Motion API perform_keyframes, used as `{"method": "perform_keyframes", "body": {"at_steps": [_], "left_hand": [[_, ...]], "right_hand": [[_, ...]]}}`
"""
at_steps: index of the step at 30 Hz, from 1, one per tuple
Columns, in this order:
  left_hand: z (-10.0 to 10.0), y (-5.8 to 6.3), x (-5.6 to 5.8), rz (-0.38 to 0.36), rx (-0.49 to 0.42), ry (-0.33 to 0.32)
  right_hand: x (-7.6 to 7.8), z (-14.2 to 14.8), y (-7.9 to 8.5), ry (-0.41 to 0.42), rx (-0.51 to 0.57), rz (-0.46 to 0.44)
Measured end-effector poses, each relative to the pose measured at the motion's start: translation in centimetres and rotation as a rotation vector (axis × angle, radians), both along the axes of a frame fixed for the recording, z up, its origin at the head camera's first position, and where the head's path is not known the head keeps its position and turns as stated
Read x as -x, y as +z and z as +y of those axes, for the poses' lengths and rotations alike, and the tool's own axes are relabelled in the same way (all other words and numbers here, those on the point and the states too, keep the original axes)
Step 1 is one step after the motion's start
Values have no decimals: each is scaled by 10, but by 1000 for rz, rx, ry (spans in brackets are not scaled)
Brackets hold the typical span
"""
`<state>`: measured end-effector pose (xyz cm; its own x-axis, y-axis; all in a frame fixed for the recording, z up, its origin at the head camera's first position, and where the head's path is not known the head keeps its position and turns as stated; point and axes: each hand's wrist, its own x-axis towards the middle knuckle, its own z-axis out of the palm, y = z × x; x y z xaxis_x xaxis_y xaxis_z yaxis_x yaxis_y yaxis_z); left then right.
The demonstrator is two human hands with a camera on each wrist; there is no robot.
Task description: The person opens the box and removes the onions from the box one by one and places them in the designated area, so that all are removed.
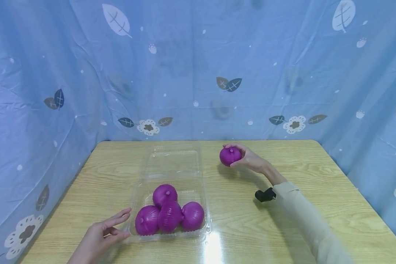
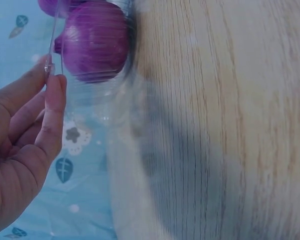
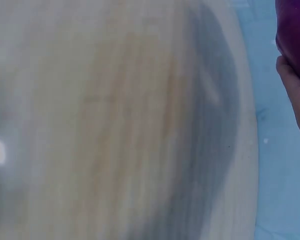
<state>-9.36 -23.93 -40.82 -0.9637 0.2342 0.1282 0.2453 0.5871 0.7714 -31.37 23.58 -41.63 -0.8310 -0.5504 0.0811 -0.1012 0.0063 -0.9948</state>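
Observation:
My right hand (image 1: 251, 160) grips a purple onion (image 1: 230, 156) over the far right part of the table, its stem end facing me. In the right wrist view only part of that onion (image 3: 295, 37) and one finger show at the edge. At the left, my left hand (image 1: 100, 234) pinches the rim of a clear plastic clamshell box (image 2: 51, 67) between thumb and fingers. Several purple onions sit in the near half of the box, one of them (image 1: 169, 217) leaning on the others. The box's lid (image 1: 173, 161) lies folded back, away from me.
Everything stands on a light wood-grain table (image 1: 316, 205). A blue curtain (image 1: 191, 73) with leaf and flower prints hangs behind it and along both sides. A black device (image 1: 265, 195) sticks out from the right wrist, below the sleeve's cuff.

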Motion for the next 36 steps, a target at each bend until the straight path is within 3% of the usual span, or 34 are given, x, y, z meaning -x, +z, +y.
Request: {"method": "perform_keyframes", "body": {"at_steps": [9, 14, 20, 36], "left_hand": [[-2, 0, 0, 63, -10, -30], [1, 2, 1, -8, -27, -38], [4, 6, 3, -81, -21, -24], [1, 3, 0, -61, -10, -19]], "right_hand": [[31, -16, 0, -147, 36, -96], [38, -19, -8, -212, -24, -104], [42, -19, -18, -208, -76, -74], [48, -28, -24, -221, -219, 11]]}}
